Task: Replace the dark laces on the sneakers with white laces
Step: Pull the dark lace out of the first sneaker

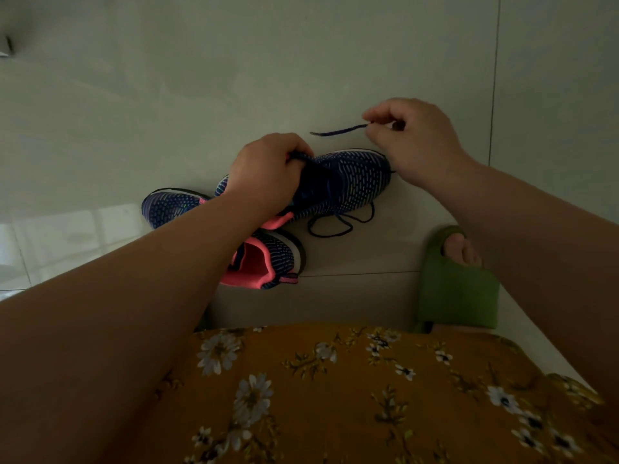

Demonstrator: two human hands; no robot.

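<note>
Two navy knit sneakers with pink lining lie on the tiled floor. My left hand (268, 177) grips the tongue area of the upper sneaker (351, 180), which points right. My right hand (412, 139) pinches one end of its dark lace (338, 130), lifted above the toe; the free tip sticks out to the left. More dark lace lies in loops (335, 226) on the floor beside the shoe. The second sneaker (264, 259) rests under my left forearm, its pink opening facing me. No white laces are in view.
My foot in a green slipper (455, 286) stands right of the sneakers. A yellow floral garment (335, 396) covers my lap at the bottom. A pale wall (301, 61) rises just behind the shoes.
</note>
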